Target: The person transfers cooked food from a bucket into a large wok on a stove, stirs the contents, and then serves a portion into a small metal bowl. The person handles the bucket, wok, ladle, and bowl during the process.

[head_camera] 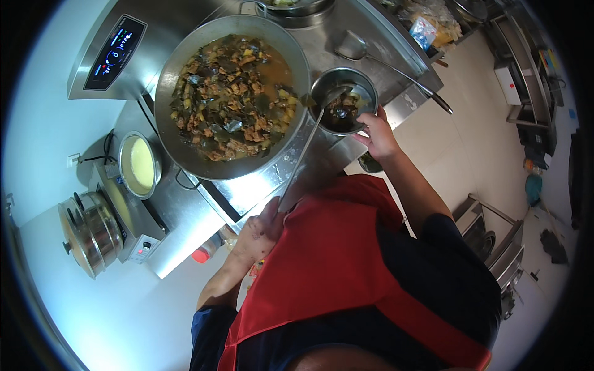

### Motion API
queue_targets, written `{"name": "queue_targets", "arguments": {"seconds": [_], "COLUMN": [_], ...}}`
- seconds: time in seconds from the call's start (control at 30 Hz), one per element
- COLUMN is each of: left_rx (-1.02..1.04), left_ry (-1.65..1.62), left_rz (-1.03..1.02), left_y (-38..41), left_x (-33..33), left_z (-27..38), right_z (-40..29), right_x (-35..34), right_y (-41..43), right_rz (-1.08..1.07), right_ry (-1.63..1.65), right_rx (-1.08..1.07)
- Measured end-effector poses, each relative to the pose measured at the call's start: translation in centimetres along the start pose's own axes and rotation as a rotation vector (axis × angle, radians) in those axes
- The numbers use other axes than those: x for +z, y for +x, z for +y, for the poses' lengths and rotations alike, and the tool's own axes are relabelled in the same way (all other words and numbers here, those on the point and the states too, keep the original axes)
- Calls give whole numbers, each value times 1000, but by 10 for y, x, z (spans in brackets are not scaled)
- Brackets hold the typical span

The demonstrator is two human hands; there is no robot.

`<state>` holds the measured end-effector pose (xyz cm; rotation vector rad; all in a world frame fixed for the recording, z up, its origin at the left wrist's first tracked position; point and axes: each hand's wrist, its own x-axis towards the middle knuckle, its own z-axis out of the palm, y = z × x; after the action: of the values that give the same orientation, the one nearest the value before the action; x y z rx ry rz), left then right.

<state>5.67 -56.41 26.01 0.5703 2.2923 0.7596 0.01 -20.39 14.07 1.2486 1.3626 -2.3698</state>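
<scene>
A long-handled metal ladle point(304, 150) is gripped near its handle's end by my left hand point(260, 232), close against the red apron. Its bowl end rests inside a stainless steel bowl point(366, 88), among pieces of dark, stewed food and liquid. On the bowl's lower right rim is my right hand point(378, 134), fingers and thumb holding it. Just left of the bowl stands a wide metal wok point(297, 51) with two loop handles, full of a brown stew point(232, 102) of meat chunks, dark leafy or skin-like pieces and yellowish cubes in broth.
A metal spatula point(394, 69) lies on the steel counter point(320, 41) at right. Left of the wok are a steel bowl of pale yellow contents point(141, 167) and a lidded steamer pot point(88, 236). A control panel point(115, 53) glows behind. More pans stand at the top.
</scene>
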Motion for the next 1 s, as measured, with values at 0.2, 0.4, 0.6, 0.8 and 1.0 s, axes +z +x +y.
{"name": "queue_targets", "arguments": {"seconds": [0.2,0.4,0.6,0.8,1.0], "left_rx": [-206,-172,-342,-557,-607], "left_ry": [-69,-357,-188,-55,-134], "left_rz": [62,319,713,772,631], "left_y": [-27,-61,-52,-37,-51], "left_x": [4,6,-16,-40,-10], "left_z": [-9,-41,-74,-135,-120], "right_z": [-8,-28,-35,-27,-36], "right_x": [-8,28,76,99,98], "right_y": [-30,-58,-67,-75,-61], "right_rz": [4,-144,-241,-268,-347], "right_ry": [99,121,119,42,-30], "right_rx": [19,-8,71,116,150]}}
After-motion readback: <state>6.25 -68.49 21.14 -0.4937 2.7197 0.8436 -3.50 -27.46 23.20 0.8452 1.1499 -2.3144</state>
